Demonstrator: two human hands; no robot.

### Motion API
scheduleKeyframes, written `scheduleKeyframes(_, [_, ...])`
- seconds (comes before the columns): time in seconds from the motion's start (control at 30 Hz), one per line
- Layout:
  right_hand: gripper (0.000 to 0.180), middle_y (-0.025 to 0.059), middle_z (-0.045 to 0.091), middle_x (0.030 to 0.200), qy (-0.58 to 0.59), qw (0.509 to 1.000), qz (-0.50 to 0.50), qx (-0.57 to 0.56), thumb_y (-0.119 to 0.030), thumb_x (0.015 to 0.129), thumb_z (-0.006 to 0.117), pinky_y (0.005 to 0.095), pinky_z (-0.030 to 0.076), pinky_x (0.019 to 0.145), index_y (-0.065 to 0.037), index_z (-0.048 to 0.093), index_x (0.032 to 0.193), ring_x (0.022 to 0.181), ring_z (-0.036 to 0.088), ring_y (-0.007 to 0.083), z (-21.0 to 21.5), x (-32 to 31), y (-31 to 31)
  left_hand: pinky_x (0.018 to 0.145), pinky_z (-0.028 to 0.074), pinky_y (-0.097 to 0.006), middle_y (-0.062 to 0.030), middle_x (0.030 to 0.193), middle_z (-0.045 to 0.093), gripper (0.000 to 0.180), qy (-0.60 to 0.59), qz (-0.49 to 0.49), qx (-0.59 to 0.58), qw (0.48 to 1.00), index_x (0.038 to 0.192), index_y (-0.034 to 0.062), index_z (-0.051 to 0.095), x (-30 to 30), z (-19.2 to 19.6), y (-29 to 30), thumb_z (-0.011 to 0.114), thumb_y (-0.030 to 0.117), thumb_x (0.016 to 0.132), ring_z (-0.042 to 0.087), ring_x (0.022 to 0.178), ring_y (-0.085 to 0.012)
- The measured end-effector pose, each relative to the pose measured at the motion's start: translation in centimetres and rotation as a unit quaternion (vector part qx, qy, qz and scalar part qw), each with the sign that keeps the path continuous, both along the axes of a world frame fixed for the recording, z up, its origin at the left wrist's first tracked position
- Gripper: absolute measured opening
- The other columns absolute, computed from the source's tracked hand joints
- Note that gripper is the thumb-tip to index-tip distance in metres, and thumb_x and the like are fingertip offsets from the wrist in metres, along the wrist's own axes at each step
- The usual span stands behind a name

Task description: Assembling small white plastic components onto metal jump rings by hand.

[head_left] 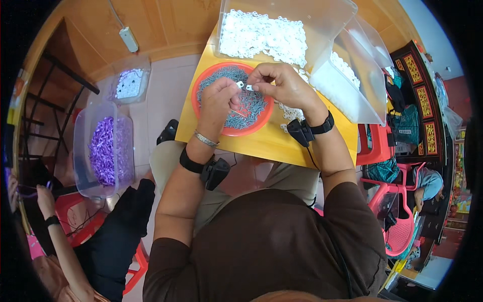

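Over a round orange-red basin (270, 108) full of small grey screws (239, 120), my two hands are close together. My left hand (220, 100) is closed in a pinch at a small white plastic piece (240, 84). Beside it, the fingertips of my right hand (282, 84) pinch a second small white plastic piece (249, 87). The two pieces are nearly touching; I cannot make out whether a screw is in either. More loose white pieces (291, 112) lie on the yellow table (251, 145), right of the basin and partly under my right wrist.
A clear bin (312, 25) of white pieces stands at the table's far side, with another clear bin (347, 95) tilted at its right. On the left are a tub (103, 189) of purple pieces and a seated person's hand (46, 199). Pink chairs (400, 231) stand right.
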State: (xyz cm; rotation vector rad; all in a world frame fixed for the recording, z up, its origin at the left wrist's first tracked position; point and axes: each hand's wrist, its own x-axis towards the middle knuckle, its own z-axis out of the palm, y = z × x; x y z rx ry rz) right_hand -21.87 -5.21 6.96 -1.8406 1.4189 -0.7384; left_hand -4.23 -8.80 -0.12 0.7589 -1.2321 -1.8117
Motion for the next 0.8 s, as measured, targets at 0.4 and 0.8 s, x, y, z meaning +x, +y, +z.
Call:
scheduleKeyframes(0.4, [0.013, -0.0004, 0.06, 0.073, -0.062, 0.997, -0.044, 0.009, -0.012, 0.085, 0.062, 0.0206, 0.042, 0.063, 0.001, 0.062, 0.086, 0.069, 0.051, 0.0054, -1.6, 0.8, -0.6, 0.045, 0.035, -0.017, 0.0003, 0.06, 0.052, 0.015, 0.002, -0.011, 0.006, 1.0, 0.073, 0.0053, 0.057, -0.4, 0.1, 0.7, 0.053, 0.014, 0.084, 0.047, 0.05, -0.006])
scheduleKeyframes(0.8, [0.01, -0.0035, 0.057, 0.069, -0.249, 0.967, 0.012, 0.054, -0.008, 0.082, 0.067, 0.0169, 0.04, 0.058, -0.002, 0.059, 0.085, 0.063, 0.051, 0.0021, -3.1, 2.4, -2.6, 0.049, 0.037, -0.02, -0.001, 0.065, 0.056, 0.015, -0.024, -0.083, 0.011, 0.996, 0.081, 0.0053, 0.057, 2.0, 0.3, -0.5, 0.048, 0.016, 0.085, 0.052, 0.054, -0.009])
